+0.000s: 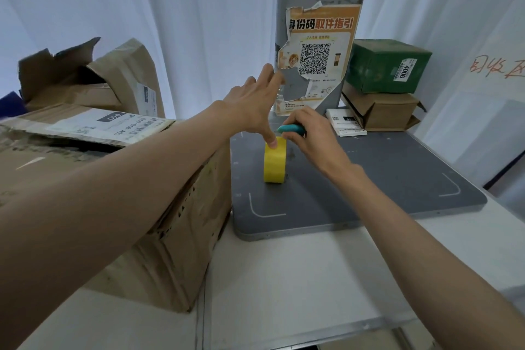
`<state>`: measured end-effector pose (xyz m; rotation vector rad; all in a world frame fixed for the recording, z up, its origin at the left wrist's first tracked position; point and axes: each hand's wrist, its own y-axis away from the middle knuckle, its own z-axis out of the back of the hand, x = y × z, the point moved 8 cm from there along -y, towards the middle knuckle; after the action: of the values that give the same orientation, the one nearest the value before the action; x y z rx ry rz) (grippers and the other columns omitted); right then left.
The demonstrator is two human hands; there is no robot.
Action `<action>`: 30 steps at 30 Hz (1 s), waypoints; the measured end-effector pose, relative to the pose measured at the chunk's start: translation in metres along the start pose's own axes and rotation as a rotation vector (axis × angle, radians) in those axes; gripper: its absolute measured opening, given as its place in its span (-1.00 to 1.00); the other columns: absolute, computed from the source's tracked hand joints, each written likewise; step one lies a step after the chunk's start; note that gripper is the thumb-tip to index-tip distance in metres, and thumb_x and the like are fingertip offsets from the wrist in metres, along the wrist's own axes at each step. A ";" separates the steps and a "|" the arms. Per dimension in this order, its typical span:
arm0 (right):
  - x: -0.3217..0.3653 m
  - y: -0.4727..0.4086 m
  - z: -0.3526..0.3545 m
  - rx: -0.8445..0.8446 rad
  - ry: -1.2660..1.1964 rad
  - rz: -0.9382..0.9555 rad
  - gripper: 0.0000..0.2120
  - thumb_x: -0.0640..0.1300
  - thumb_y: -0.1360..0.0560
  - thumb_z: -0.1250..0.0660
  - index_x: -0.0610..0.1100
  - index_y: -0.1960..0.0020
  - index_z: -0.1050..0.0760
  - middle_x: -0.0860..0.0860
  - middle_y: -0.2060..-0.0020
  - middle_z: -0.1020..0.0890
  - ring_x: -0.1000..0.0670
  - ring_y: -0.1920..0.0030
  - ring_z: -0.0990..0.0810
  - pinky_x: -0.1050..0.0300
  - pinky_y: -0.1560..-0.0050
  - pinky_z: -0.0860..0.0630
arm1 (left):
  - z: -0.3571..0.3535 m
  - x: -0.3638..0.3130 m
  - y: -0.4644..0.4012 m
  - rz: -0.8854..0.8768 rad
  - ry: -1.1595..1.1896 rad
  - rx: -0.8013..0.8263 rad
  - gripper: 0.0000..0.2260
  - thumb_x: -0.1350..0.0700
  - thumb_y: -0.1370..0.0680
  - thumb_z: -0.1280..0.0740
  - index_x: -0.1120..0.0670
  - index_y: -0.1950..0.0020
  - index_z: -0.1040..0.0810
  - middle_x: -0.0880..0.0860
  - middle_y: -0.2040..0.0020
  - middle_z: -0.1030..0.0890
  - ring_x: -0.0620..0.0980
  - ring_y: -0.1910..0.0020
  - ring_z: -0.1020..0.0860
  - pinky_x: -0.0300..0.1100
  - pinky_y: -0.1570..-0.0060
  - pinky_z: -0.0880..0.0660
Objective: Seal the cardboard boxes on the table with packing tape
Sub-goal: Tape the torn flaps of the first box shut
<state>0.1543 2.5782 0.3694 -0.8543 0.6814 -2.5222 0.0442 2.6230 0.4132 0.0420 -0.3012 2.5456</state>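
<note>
A roll of yellow packing tape point(275, 160) stands on edge on a grey platform point(369, 179) on the desk, directly under both hands. The left hand point(252, 102) is spread, its thumb pressing the top of the roll; the right hand point(309, 133) grips a teal tool point(289, 129) just beside it. The open cardboard box point(119, 193) lies to the left, nearer the left arm.

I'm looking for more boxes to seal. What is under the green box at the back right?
The green box sits on a brown cardboard box with loose flaps. That box rests on the table beside the grey platform. Its contents are hidden.
</note>
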 end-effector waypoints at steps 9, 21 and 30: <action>-0.003 -0.003 0.000 0.030 0.091 -0.002 -0.85 -0.24 -0.52 -0.45 -0.23 -0.08 -0.61 -0.13 0.04 -0.52 -0.09 0.02 -0.51 -0.07 -0.01 -0.48 | 0.002 -0.003 0.001 -0.012 -0.019 -0.008 0.10 -0.27 -0.15 -0.64 0.11 -0.48 -0.18 0.13 -0.37 -0.21 0.18 -0.18 -0.39 0.06 0.03 -0.54; -0.002 -0.003 0.002 0.032 0.150 0.030 -0.87 -0.22 -0.53 -0.44 -0.22 -0.07 -0.61 -0.09 0.08 -0.47 -0.07 0.07 -0.48 -0.03 0.05 -0.47 | 0.000 -0.001 0.001 0.014 -0.019 0.015 0.09 -0.30 -0.14 -0.63 0.12 -0.46 -0.19 0.12 -0.36 -0.22 0.18 -0.18 -0.39 0.13 0.00 -0.56; -0.017 0.002 0.003 0.067 0.130 0.000 -0.89 -0.25 -0.49 -0.49 -0.21 0.02 -0.60 0.00 0.09 -0.47 0.00 0.11 -0.48 0.09 0.07 -0.45 | -0.001 0.001 0.002 0.027 -0.009 0.030 0.11 -0.31 -0.12 -0.64 0.11 -0.47 -0.19 0.11 -0.36 -0.21 0.18 -0.21 -0.38 0.12 -0.05 -0.52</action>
<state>0.1690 2.5838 0.3622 -0.6717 0.6326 -2.6028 0.0423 2.6223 0.4123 0.0619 -0.2686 2.5776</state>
